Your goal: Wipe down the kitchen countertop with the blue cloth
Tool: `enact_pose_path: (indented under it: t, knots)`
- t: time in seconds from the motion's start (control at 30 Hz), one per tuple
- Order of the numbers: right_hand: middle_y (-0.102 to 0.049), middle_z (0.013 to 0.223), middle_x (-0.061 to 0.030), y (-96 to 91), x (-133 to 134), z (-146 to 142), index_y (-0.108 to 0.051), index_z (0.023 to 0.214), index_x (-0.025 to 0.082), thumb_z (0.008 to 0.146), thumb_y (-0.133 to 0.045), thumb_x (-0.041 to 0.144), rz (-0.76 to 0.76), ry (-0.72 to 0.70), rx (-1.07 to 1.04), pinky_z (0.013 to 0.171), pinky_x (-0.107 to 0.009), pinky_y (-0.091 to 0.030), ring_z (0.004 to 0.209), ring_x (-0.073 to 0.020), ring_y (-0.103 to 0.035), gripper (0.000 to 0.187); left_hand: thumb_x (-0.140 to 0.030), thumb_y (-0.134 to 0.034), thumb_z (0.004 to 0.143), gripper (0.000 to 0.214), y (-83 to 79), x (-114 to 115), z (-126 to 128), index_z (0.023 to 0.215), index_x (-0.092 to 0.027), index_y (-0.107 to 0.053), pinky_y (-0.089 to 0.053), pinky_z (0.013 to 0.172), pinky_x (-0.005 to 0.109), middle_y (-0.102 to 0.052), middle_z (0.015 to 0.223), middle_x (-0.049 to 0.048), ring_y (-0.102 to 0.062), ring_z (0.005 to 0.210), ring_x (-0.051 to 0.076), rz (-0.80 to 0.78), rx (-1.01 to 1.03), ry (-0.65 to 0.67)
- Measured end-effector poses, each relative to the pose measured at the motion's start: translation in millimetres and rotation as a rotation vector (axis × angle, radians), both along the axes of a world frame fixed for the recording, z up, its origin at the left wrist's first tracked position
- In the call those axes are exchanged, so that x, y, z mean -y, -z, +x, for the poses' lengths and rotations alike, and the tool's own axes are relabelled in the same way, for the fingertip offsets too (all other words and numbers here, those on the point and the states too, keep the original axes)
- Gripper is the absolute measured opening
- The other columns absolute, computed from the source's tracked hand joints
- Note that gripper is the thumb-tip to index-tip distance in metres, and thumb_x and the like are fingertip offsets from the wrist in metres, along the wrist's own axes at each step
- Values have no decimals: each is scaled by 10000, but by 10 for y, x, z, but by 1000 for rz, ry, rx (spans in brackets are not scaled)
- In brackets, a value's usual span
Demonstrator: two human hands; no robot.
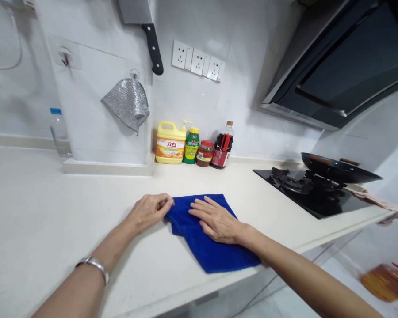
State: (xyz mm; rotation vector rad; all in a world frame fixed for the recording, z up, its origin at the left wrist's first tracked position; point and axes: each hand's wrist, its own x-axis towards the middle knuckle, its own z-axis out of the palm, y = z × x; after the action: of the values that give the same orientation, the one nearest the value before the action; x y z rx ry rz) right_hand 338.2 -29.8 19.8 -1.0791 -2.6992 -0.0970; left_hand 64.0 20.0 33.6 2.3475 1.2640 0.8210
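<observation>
A blue cloth [208,247] lies folded on the white countertop [53,221], near its front edge. My left hand [149,211] pinches the cloth's left corner with closed fingers. Its wrist carries a silver bracelet [94,265]. My right hand [215,219] rests flat on top of the cloth, fingers stretched out and pointing left.
At the back wall stand a yellow detergent jug [170,145], a green bottle [191,146], a red jar [204,153] and a dark sauce bottle [223,146]. A black hob [305,190] with a wok [338,168] sits to the right. A grey cloth [128,104] and a cleaver [146,26] hang on the wall.
</observation>
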Motion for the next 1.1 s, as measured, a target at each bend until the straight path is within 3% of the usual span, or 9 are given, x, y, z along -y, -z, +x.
enact_pose_path:
  t: [0.1,0.2,0.33,0.5,0.67,0.8,0.9,1.0,1.1]
  knots:
    - [-251,1614,-82,69,-195,-12,-345,1522,280,1039,-301,404,-166,161,3,1210,-552,-131,1496,-267,-172,501,-549,-368,920,510,-39,70,41,687,-224,-683,-350,626,287,-668,666,0,-570,610,162,-51,-123,11]
    - [-168,1633,-106,124,-412,63,-233,1565,244,1034,-250,524,-223,334,-38,1210,-552,-100,1507,-280,-102,601,-571,-320,934,580,-65,93,61,616,-225,-660,-321,605,295,-606,563,8,-540,555,170,-61,-239,-57]
    - [-139,1638,-98,145,-492,96,-158,1582,212,1016,-228,590,-247,351,-37,1217,-537,-67,1512,-282,-56,684,-544,-320,936,501,-40,91,134,845,-260,-722,-345,649,304,-687,754,35,-622,741,218,-76,-278,-113]
    - [-126,1641,-104,109,-425,43,-185,1578,203,1024,-201,561,-244,362,7,1210,-553,-44,1509,-311,-44,660,-590,-416,886,444,65,126,312,1014,-266,-693,-405,806,344,-684,993,42,-625,937,239,-69,-229,-42]
    - [-140,1637,-125,76,-414,37,-206,1574,201,1024,-221,552,-257,344,-22,1201,-573,-56,1504,-336,-57,653,-620,-503,834,424,119,136,399,1014,-251,-607,-420,799,333,-666,934,4,-606,874,213,-205,-5,-51]
    - [-173,1632,-119,77,-417,56,-251,1562,227,1024,-245,549,-271,320,-67,1197,-586,-65,1503,-338,-75,628,-612,-525,850,393,130,138,448,984,-243,-526,-451,782,308,-609,806,-25,-584,793,175,-359,281,97]
    - [-203,1629,-82,79,-422,75,-287,1550,263,1029,-216,550,-289,294,-114,1204,-574,-62,1506,-313,-88,598,-608,-584,818,419,147,162,525,941,-224,-467,-502,779,313,-598,811,-18,-599,786,166,-589,580,156]
    - [-243,1620,-45,88,-442,101,-310,1539,292,1033,-161,556,-327,284,-192,1215,-556,-49,1508,-282,-103,590,-618,-646,763,469,164,199,597,881,-214,-438,-505,623,265,-586,756,-21,-579,657,140,-755,781,56]
    - [-288,1604,-44,116,-478,140,-294,1546,265,1031,-155,564,-351,284,-277,1228,-530,-45,1505,-255,-135,611,-581,-689,736,451,125,250,585,885,-207,-487,-437,514,196,-567,702,-38,-532,565,103,-726,847,-108]
